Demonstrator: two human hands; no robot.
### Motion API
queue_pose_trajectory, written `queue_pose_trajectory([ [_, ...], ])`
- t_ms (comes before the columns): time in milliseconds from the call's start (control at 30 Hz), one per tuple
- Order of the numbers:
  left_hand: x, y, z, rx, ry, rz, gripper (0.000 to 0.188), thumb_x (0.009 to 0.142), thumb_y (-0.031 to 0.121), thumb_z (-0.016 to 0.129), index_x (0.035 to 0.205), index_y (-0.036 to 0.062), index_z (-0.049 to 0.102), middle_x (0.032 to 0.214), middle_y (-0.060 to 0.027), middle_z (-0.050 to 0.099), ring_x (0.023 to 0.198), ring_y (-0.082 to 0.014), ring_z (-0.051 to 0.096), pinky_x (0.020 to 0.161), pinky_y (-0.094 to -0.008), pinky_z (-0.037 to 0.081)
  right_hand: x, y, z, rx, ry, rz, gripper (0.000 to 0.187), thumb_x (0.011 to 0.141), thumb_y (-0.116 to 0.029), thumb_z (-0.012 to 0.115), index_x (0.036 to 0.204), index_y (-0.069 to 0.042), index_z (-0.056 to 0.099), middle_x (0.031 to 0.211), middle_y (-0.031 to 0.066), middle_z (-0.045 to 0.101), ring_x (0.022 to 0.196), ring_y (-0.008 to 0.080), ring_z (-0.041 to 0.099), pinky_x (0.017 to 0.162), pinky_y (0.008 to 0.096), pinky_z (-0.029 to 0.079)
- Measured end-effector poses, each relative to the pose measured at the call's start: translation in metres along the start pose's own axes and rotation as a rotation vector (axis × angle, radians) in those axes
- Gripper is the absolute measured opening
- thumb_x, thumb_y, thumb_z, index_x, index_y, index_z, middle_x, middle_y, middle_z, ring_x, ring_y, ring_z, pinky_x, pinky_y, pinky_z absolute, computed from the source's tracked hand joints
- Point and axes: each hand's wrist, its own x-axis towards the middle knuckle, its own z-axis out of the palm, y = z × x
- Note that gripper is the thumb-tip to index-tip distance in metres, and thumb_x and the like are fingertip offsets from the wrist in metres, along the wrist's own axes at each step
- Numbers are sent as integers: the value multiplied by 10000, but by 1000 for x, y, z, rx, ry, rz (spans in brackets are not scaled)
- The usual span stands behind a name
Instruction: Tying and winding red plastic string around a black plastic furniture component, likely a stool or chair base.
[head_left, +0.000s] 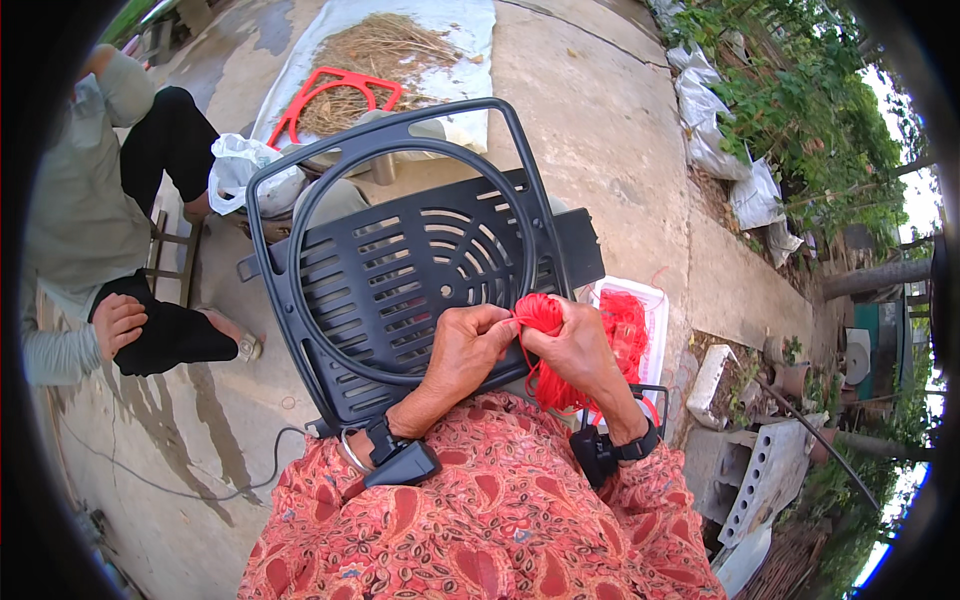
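Note:
A bundle of red cord (540, 312) is gripped in my right hand (582, 348), with loose red strands hanging below it. My left hand (466, 345) meets it from the left, thumb and fingers pinched together at the edge of the bundle, seemingly on a strand of the cord. Both hands are over the near edge of a black plastic frame with a large round ring (530, 240). That frame lies on a slatted black plastic panel (385, 270) in front of me. Beside my right hand, a white basket (655, 330) contains more red cord (622, 325).
A person (90, 220) sits at the left, one hand on the knee, near a white plastic bag (245, 165). Beyond the panel, a red plastic frame (345, 85) rests with dry stalks (390, 45) on a pale sheet (475, 25). A cable (215, 495) crosses the concrete floor.

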Motion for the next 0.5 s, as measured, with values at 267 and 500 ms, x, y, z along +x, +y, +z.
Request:
queue_pose_trajectory([
  [267, 0, 17, 1, -85, 86, -125, 153, 839, 119, 700, 859, -31, 719, 616, 3, 627, 524, -39, 533, 478, -213, 420, -37, -8, -42, 359, -92, 181, 161, 788, -125, 721, 877, -5, 663, 715, 40, 661, 632, 127, 619, 602, 274, 491],
  [500, 0, 18, 2, -151, 76, -149, 124, 810, 108, 681, 818, -15, 701, 602, 15, 611, 505, -23, 511, 450, -199, 387, -92, 6, -73, 889, -296, 211, 171, 722, -49, 756, 802, -7, 611, 631, 31, 597, 516, 108, 550, 498, 256, 444],
])
